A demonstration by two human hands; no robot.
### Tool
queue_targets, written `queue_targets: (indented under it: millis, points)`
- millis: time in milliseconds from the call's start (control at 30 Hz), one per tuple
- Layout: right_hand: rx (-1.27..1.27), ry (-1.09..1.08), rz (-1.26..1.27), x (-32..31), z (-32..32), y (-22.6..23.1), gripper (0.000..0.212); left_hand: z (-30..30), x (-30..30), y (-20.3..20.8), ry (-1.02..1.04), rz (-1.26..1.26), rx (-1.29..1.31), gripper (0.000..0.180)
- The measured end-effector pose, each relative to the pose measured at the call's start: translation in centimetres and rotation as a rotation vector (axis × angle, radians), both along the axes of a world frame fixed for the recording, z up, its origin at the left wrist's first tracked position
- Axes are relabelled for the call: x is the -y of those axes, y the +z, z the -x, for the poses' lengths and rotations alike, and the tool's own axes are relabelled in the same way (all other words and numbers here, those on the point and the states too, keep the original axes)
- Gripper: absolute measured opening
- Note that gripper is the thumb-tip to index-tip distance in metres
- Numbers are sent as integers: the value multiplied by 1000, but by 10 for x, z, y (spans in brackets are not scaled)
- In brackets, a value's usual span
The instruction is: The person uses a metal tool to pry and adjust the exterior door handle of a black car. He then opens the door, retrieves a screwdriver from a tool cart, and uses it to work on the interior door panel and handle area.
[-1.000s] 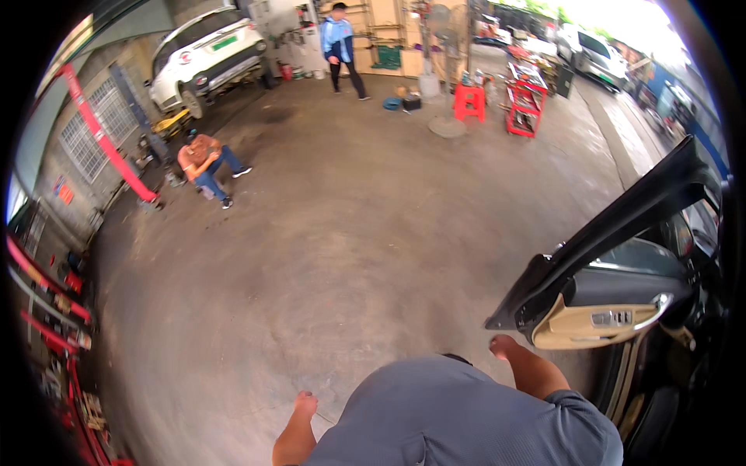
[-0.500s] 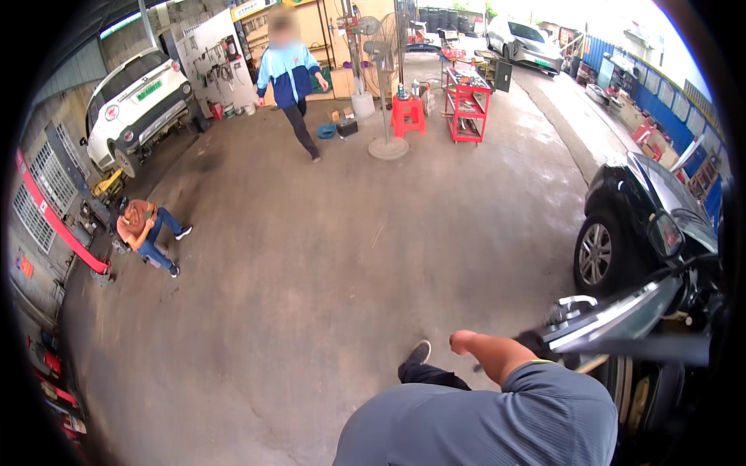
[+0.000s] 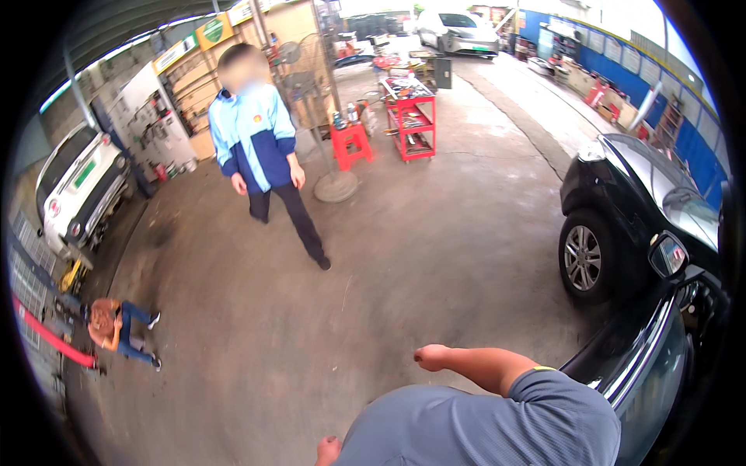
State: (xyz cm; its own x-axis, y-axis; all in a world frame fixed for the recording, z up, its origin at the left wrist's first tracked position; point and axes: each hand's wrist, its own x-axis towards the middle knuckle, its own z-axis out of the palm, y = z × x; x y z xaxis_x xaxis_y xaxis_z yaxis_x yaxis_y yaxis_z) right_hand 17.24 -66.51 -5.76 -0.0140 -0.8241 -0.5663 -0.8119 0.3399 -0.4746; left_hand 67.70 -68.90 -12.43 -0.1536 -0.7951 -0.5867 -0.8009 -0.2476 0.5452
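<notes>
My right hand [image 3: 431, 356] is held out in front of my body, its fingers curled in and nothing seen in them. Part of my left hand [image 3: 329, 450] shows low beside my grey shirt [image 3: 466, 427]; its fingers are mostly hidden. Close on my right stands a black car [image 3: 614, 210], with its side mirror [image 3: 668, 255] and front wheel [image 3: 583, 256] in view. Neither hand touches the car.
A person in a blue jacket [image 3: 260, 140] walks on the floor ahead. Another person [image 3: 116, 326] sits at left, near a raised white car [image 3: 81, 186]. A red tool cart [image 3: 412, 128], red stool [image 3: 352, 147] and standing fan [image 3: 336, 186] are farther off.
The person in the blue jacket has come much nearer. The black car's door, angled out before with the interior showing, now lies along its side. My left hand has come into view.
</notes>
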Motion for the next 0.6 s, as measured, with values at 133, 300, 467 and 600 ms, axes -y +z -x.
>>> queue_targets:
  millis: [133,300,467,600]
  points:
    - [-71,-327,-214,-37,99,-18,39,72,119,22,46,-107,-51,30]
    - [-270,-929,-308,-173,200,-76,25,154,279,-13,-206,-178,96,33]
    - [-370,-1648,-297,-244,172,-126,22,247,449,-55,-1054,-39,475,37]
    - [-76,-1539,-400,-175,132,-165,24,353,592,-65,-1190,259,574,41]
